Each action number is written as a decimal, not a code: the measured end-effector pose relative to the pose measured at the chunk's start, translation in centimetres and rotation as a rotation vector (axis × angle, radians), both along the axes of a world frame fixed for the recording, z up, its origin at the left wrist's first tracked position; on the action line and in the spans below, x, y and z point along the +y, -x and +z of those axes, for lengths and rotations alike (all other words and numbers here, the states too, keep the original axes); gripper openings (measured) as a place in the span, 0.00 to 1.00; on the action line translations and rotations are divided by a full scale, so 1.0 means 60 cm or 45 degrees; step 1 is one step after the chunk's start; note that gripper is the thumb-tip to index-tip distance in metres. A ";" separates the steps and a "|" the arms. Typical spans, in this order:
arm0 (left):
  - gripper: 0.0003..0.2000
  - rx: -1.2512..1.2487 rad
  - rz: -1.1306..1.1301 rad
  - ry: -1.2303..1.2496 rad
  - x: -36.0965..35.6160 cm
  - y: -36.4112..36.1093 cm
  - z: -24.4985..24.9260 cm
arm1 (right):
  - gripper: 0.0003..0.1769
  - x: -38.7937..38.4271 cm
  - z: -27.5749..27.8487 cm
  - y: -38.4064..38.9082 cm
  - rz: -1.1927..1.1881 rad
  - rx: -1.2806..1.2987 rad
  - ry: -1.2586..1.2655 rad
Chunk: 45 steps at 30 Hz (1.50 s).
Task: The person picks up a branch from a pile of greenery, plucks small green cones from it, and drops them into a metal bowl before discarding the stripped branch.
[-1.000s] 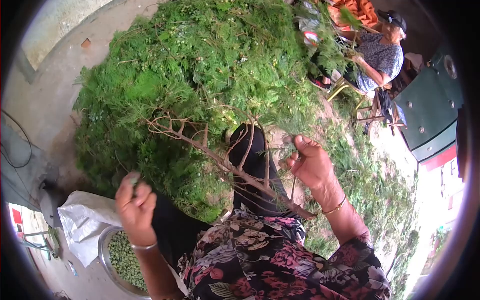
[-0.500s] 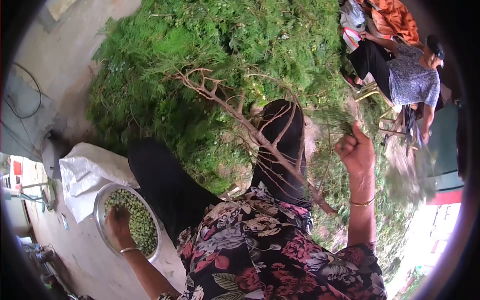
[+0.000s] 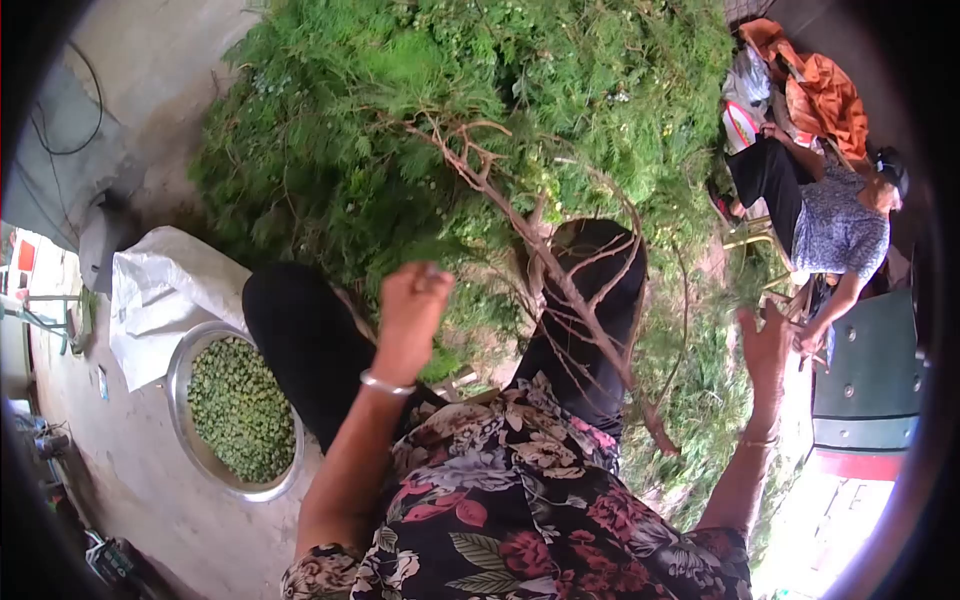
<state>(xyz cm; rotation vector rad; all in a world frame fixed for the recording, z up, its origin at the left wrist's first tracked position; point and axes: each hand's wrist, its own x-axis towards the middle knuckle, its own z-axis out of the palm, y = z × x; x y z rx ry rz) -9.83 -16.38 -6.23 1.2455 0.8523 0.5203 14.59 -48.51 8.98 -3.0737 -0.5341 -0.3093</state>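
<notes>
My left hand, with a silver bangle at the wrist, is raised over my lap. Its fingers are curled closed, and whatever they may hold is too small to make out. My right hand is off to the right, its thumb and fingers apart with nothing visible between them. Across my right thigh leans a bare brown branch, touched by neither hand. At my left side a metal basin holds many small green cones or berries. A big heap of green conifer branches lies ahead.
A white sack is on the concrete floor behind the basin. Another person sits at the right, near an orange cloth and a dark green panel. More cut greenery lies under my right arm.
My left hand has come up out of the basin and across toward my lap. My right hand has moved right and its curled fingers have opened; the sprig near it is gone.
</notes>
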 end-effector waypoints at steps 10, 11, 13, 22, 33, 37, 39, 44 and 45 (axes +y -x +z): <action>0.07 -0.085 -0.168 0.522 -0.042 -0.033 -0.151 | 0.38 0.355 -0.055 0.114 0.867 0.472 0.203; 0.07 -0.081 -0.127 0.575 -0.041 -0.026 -0.186 | 0.40 0.374 -0.096 0.114 0.987 0.171 0.306; 0.07 -0.087 -0.062 0.626 -0.028 -0.025 -0.195 | 0.39 0.402 -0.145 0.117 1.063 0.073 0.289; 0.19 0.038 -0.463 0.178 -0.092 -0.046 -0.195 | 0.16 0.405 -0.164 0.044 1.010 0.144 0.087; 0.11 -0.196 0.117 1.209 -0.112 -0.114 -0.237 | 0.18 0.240 0.071 0.083 0.610 0.678 -0.523; 0.09 -0.564 -0.058 0.676 -0.081 -0.096 -0.242 | 0.18 0.144 0.095 0.125 0.356 0.890 -0.739; 0.08 -0.512 0.110 1.185 -0.055 -0.098 -0.231 | 0.18 0.106 0.098 0.148 0.221 0.912 -0.866; 0.15 -0.755 0.147 1.183 -0.007 -0.071 -0.207 | 0.17 0.037 0.077 0.172 0.202 0.961 -1.114; 0.15 -0.750 0.157 1.161 0.002 -0.067 -0.180 | 0.17 0.026 0.070 0.174 0.214 0.977 -1.129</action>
